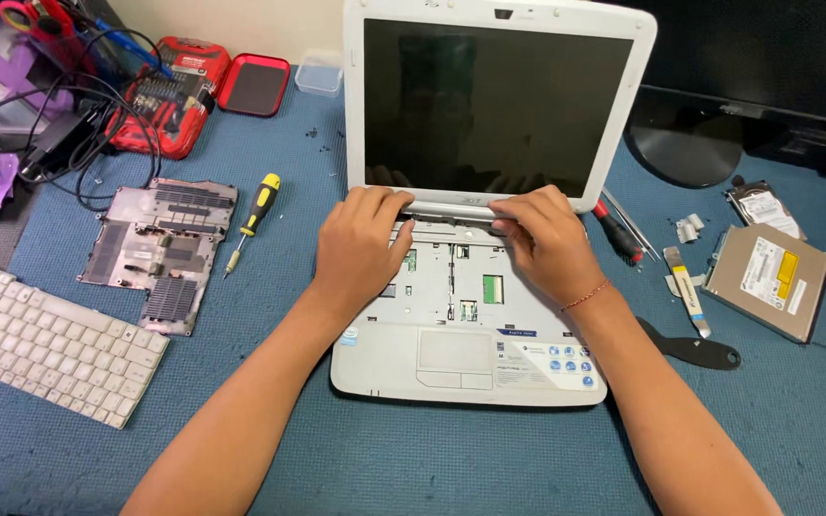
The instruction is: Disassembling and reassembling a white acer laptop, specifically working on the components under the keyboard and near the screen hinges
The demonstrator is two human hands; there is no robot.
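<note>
Both hands, the left hand (pixel 360 244) and the right hand (pixel 542 239), press curled fingertips onto the silver hinge strip (pixel 451 212) at the far edge of the white laptop (pixel 470 373), which sits mid-table on the blue mat (pixel 356 459), its detached keyboard (pixel 50 344) lying left.

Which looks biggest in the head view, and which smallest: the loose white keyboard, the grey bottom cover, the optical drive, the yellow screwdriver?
1. Loose white keyboard, though it lies nearer the camera
2. Grey bottom cover
3. Optical drive, partly cut by nothing but clearly smaller
4. Yellow screwdriver
</note>
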